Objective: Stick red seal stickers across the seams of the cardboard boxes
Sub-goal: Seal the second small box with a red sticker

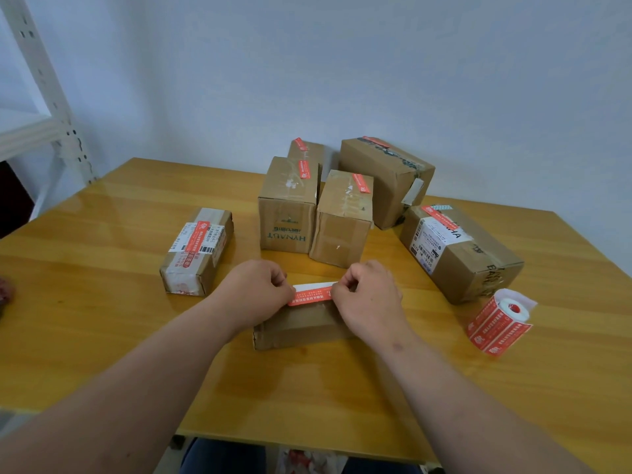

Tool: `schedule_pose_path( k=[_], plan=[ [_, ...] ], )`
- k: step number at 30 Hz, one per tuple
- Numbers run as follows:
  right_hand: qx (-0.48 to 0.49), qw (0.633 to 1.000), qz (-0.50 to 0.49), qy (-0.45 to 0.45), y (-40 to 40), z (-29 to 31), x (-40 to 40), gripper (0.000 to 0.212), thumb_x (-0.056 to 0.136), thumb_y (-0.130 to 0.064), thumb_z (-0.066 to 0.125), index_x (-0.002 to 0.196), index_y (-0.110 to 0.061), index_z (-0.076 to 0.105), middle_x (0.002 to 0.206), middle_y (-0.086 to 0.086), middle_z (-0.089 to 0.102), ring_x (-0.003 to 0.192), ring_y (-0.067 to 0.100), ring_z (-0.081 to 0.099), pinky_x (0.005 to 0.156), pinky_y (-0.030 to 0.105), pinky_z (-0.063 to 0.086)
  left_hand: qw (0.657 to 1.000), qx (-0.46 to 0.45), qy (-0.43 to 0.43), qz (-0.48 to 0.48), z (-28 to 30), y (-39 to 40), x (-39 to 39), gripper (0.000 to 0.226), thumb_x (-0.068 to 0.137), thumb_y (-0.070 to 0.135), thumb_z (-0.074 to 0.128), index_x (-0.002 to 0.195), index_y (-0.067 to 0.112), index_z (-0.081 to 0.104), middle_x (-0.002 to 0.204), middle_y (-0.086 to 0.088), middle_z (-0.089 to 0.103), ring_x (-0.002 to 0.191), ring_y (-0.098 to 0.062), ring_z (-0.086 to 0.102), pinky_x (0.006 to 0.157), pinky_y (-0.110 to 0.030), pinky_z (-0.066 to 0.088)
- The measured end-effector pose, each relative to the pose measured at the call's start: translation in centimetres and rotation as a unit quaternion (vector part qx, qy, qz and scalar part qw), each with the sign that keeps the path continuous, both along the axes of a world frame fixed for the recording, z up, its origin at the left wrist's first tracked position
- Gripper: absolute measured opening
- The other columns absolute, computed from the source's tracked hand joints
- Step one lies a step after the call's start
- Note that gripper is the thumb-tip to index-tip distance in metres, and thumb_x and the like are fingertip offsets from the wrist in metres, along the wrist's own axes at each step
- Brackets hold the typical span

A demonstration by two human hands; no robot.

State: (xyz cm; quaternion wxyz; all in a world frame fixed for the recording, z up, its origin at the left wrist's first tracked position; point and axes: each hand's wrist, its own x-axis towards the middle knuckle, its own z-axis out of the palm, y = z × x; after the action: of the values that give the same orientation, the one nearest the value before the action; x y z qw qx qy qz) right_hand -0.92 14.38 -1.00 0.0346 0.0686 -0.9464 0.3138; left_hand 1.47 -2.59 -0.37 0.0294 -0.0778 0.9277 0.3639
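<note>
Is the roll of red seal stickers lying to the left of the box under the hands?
No, the sticker roll lies on the table to the right of that box.

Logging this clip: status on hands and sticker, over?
Both hands, left hand and right hand, pinching red seal sticker by its ends. Sticker over near cardboard box, not pressed down. Nothing in the way.

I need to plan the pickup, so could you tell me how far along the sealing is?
Six boxes already carry red stickers: the left box, four at the back and the right box. In hand: the left hand and right hand pinch a sticker over the near box, not yet stuck down. That looks like the last; the roll sits on the right.
</note>
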Motion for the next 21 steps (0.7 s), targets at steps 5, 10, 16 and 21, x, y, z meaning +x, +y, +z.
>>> schedule_pose_path(
  k=[5,10,16,21],
  plan=[
    [0.009,1.000,0.004,0.002,-0.04,-0.03,0.04,0.025,0.088,-0.025,0.059,0.066,-0.029,0.048,0.090,-0.010,0.044,0.095,0.011,0.040,0.090,0.035,0.036,0.999,-0.037,0.007,-0.010,0.09,0.18,0.04,0.016,0.093,0.029,0.062,0.089,0.015,0.068,0.111,0.000,0.067,0.075,0.000,0.047,0.056,-0.012,0.039],
    [0.019,1.000,0.010,0.012,-0.01,-0.17,0.01,0.019,0.089,-0.027,0.059,0.071,-0.028,0.051,0.096,-0.008,0.047,0.097,0.011,0.039,0.094,0.036,0.037,0.995,-0.093,0.030,-0.025,0.13,0.27,0.01,0.016,0.092,0.030,0.062,0.083,0.018,0.068,0.111,0.001,0.068,0.086,-0.004,0.051,0.057,-0.008,0.034],
    [0.034,0.999,0.018,0.027,0.12,-0.41,-0.07,0.016,0.090,-0.029,0.060,0.076,-0.026,0.054,0.098,-0.008,0.047,0.097,0.010,0.038,0.092,0.034,0.037,0.989,-0.134,0.056,-0.028,-0.33,0.45,0.00,0.016,0.091,0.034,0.061,0.079,0.024,0.063,0.115,0.005,0.061,0.099,-0.009,0.053,0.062,-0.009,0.036],
    [0.032,0.999,0.013,0.033,0.14,-0.79,-0.20,0.018,0.089,-0.029,0.061,0.073,-0.026,0.054,0.096,-0.008,0.047,0.096,0.010,0.038,0.094,0.036,0.039,0.987,-0.144,0.067,-0.031,-0.46,0.59,0.08,0.015,0.091,0.033,0.061,0.078,0.025,0.061,0.114,0.006,0.060,0.100,-0.010,0.053,0.068,-0.015,0.038]
  ],
)
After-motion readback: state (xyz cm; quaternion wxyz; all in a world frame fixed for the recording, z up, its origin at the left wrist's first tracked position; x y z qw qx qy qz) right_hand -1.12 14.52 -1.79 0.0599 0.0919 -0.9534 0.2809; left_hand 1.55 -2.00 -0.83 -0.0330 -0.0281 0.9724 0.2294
